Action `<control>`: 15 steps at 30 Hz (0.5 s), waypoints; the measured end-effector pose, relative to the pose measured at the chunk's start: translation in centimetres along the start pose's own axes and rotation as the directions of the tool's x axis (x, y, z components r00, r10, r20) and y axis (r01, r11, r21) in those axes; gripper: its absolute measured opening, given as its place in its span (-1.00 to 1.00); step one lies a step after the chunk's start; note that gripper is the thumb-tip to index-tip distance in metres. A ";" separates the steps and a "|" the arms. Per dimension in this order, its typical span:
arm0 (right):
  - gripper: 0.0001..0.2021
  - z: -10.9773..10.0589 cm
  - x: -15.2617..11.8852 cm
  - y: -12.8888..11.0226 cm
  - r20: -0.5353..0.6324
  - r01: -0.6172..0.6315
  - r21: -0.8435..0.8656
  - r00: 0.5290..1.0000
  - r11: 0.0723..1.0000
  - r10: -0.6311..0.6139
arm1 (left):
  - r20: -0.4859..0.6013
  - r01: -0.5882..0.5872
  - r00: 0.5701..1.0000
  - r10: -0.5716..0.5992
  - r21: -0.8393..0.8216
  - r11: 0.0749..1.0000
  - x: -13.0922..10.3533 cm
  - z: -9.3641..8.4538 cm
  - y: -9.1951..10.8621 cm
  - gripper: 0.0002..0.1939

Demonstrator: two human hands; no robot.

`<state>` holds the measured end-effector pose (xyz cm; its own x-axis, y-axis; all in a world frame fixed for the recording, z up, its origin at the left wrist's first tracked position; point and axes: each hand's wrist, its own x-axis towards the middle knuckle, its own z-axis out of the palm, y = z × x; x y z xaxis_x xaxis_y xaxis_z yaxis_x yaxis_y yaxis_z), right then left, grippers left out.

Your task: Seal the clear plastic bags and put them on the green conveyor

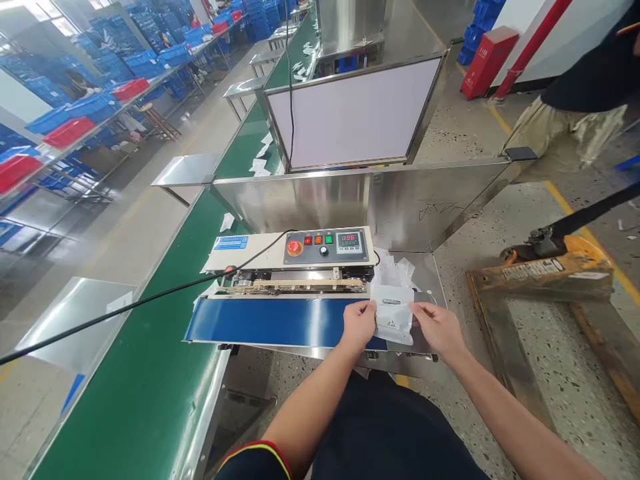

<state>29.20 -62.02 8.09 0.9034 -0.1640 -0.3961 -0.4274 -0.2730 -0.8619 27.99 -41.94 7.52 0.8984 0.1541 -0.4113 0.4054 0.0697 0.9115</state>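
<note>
- Left hand (359, 325) and right hand (443, 328): each grip pinches one side edge of one white pouch (394, 320), apparently keeping it flat.
- The pouch is at the right end of one blue belt (270, 321); the white bags (393, 270) behind overlap too much to count.
- One machine (265, 241), its three square buttons (319, 240), one red knob (295, 248) and one display (349, 241) facing the hands, presumably for reach.

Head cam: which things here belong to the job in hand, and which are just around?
In the job, judging by position:
- White pouch, held by left hand and right hand
- Blue belt, by the left hand
- Control-panel machine, behind that belt

Just around, apparently:
- Pallet jack
- Red box
- Blue crates
</note>
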 end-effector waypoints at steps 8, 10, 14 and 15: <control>-0.67 2.4 3.5 0.1 0.122 -0.112 0.057 0.987 0.992 0.105 | -0.092 0.170 0.975 -0.200 -0.261 0.950 2.9 -0.6 -2.1 -0.57; -0.67 3.3 3.7 -0.1 0.160 -0.117 0.048 0.981 0.992 0.108 | -0.130 0.149 0.973 -0.189 -0.270 0.951 2.6 -1.4 -2.3 -0.55; -0.64 6.2 3.5 -0.6 0.264 -0.129 0.001 0.957 0.992 0.124 | -0.193 0.118 0.967 -0.168 -0.247 0.962 2.0 -3.6 -2.2 -0.48; -0.63 6.8 3.6 -0.9 0.301 -0.128 -0.017 0.945 0.992 0.128 | -0.210 0.109 0.965 -0.160 -0.233 0.966 1.9 -4.3 -2.1 -0.46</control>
<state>33.03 -55.91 5.29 0.8092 0.0956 -0.5797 -0.5404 -0.2660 -0.7983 28.07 -37.52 4.85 0.7662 0.3448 -0.5423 0.4504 0.3139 0.8359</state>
